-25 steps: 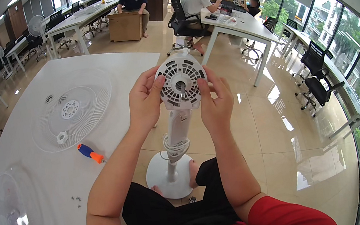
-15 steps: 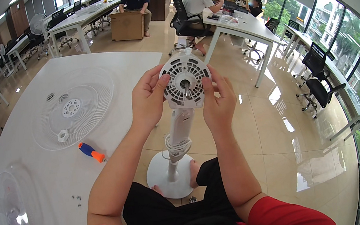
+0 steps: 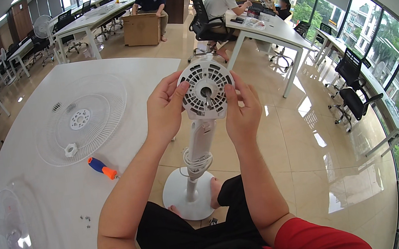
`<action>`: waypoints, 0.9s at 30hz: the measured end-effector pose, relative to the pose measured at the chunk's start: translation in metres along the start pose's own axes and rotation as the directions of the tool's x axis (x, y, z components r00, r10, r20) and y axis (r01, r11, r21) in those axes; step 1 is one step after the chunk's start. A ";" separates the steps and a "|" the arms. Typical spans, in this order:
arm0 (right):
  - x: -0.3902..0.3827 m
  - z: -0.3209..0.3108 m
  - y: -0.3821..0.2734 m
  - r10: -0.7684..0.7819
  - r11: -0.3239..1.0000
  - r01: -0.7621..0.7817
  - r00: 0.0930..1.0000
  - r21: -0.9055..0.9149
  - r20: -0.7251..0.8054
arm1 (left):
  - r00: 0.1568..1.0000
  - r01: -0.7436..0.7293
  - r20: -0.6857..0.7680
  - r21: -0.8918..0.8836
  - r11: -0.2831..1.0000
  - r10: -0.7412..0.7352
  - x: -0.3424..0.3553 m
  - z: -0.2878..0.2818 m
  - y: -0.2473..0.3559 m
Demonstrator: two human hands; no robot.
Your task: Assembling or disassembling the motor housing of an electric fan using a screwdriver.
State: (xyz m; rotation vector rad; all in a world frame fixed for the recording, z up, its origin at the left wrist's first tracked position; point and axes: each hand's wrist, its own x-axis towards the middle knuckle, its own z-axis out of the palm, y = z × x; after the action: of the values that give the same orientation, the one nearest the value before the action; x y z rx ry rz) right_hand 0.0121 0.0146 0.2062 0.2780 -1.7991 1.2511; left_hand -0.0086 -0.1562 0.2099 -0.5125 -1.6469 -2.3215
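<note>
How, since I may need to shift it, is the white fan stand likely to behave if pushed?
Pushed high up, the fan stand may tip rather than slide, as its motor head sits well above its round base. That base looks broad and flat, so should resist light nudges. The bundled cord looks supple and may loosen.

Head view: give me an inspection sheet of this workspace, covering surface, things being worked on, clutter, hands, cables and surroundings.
Surface: white table, left of the person.
Things worked on: vented fan motor head with bare shaft, on a white column; round grille on the table, white nut lying over it.
Clutter: blue-and-orange screwdriver; small screw-like bits.
Hands: left hand and right hand grip opposite sides of the motor head.
Cables: white cord bundled at the column.
Surroundings: seated people, cardboard box, office chairs, tiled floor.
</note>
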 end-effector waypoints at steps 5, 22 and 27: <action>-0.002 0.004 -0.001 0.000 1.000 0.000 1.000 -0.015 -0.001 | 0.997 -0.068 -0.028 0.148 0.987 0.073 -0.004 -0.002 0.002; -0.047 0.004 -0.005 0.109 0.974 -0.086 0.989 0.209 -0.103 | 0.820 -0.532 0.183 0.594 0.603 0.543 -0.009 -0.012 -0.030; -0.095 0.013 -0.105 -0.352 0.845 0.102 0.844 0.524 0.404 | 0.811 -0.563 0.227 0.549 0.617 0.539 -0.005 -0.007 -0.032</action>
State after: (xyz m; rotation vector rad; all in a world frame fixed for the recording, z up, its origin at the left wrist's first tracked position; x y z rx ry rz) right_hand 0.1240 -0.0722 0.1989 1.1658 -1.7456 1.5303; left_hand -0.0175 -0.1516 0.1779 -0.7794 -1.7840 -1.2599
